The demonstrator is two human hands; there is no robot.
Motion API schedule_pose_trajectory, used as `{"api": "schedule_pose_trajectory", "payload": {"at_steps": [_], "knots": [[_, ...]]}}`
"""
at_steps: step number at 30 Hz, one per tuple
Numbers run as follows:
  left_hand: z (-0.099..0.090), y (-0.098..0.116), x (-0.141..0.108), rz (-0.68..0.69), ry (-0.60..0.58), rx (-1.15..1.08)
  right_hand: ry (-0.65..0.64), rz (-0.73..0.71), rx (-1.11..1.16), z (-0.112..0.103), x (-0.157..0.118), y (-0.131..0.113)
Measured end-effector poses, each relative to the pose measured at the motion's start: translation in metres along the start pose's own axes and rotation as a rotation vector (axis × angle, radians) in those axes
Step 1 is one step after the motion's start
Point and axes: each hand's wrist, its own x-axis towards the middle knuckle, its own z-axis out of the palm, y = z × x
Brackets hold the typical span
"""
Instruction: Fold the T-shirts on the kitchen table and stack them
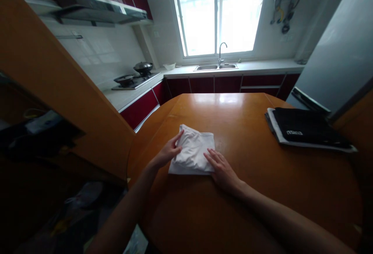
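Cloth (194, 149) toward the left edge of the table (262, 176) could totally bunch if the half-open left hand (166, 153) and flat-open right hand (225, 173), just resting there, push unevenly.

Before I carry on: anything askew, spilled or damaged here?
No spill or damage shows. Only the white cloth looks slightly off: wrinkled on top, its edges uneven, between left hand and right hand on the table.

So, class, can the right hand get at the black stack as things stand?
Probably yes: the right hand rests open on the white cloth, and only tabletop shows between it and the black stack.
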Motion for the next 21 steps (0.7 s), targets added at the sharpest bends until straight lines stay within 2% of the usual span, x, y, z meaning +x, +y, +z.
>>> {"api": "schedule_pose_trajectory", "payload": {"at_steps": [6,14,21], "knots": [[-0.014,-0.025,-0.01,-0.026,-0.018,-0.096,-0.069,-0.034,-0.037,0.0,0.002,0.003],[-0.019,-0.028,-0.016,-0.054,-0.015,-0.055,-0.136,-0.052,-0.064,-0.002,0.002,0.003],[-0.026,-0.035,-0.014,-0.033,-0.043,0.0,-0.162,-0.157,-0.081,-0.007,0.002,-0.002]]}}
